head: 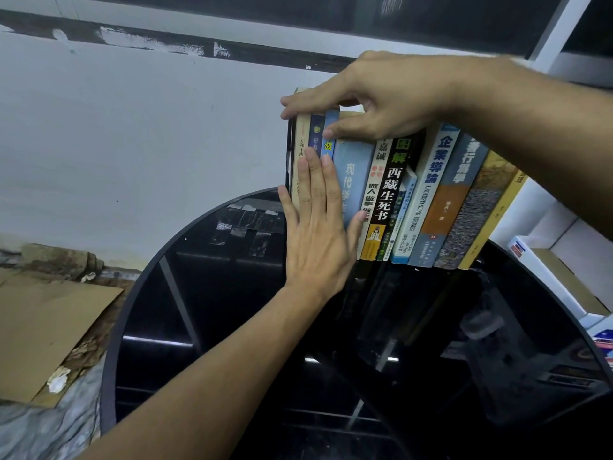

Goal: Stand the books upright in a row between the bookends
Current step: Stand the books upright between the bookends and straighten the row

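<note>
A row of several books [428, 197] stands upright at the back of a round black glass table [199, 293], spines toward me. A dark bookend [290, 151] edges the row's left end; the right end's bookend is hidden. My left hand [318, 234] lies flat, fingers spread, against the spines of the leftmost books, including a pale blue one [353, 167]. My right hand [374, 97] reaches over the tops of those books, thumb on a thin blue book [330, 127], fingers draped over the top edges. The books on the right lean slightly rightward.
A white wall rises behind the table. Bits of clear tape [245, 220] stick to the glass left of the books. Brown cardboard [43, 330] lies on the floor at the left. White boxes and shelves [564, 257] stand at the right.
</note>
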